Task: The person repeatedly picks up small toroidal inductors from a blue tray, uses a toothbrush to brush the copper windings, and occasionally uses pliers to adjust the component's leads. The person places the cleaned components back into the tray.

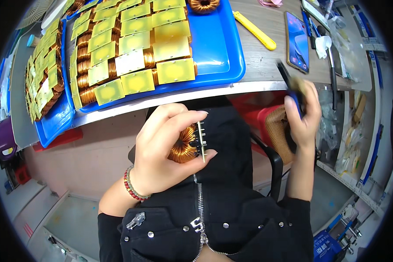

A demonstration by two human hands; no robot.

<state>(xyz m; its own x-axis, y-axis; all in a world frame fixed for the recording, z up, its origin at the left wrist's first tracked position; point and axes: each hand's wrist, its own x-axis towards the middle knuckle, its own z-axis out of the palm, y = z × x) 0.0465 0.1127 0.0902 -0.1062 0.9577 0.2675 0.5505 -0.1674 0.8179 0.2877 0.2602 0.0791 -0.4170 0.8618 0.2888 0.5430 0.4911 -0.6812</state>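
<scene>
Copper wire winds round a ring-shaped coil (183, 147), which my left hand (155, 146) holds in front of my body. A thin pale board (201, 140) stands edge-on along the coil's right side, short metal pins sticking out of it. My left thumb and fingertips press on the board's two ends. Off to the right, near the table edge, my right hand (306, 113) is closed round a slim dark tool (284, 72) with some blue on it. Motion blur hides the tool's exact kind. It points up and to the left, apart from the coil.
A blue tray (238, 65) holds rows of copper coils topped with yellow boards; another blue tray (52, 124) with similar coils stands left. A yellow-handled knife (255, 31), a phone (297, 41) and several pens and tools lie at the table's right. A chair (277, 131) stands below.
</scene>
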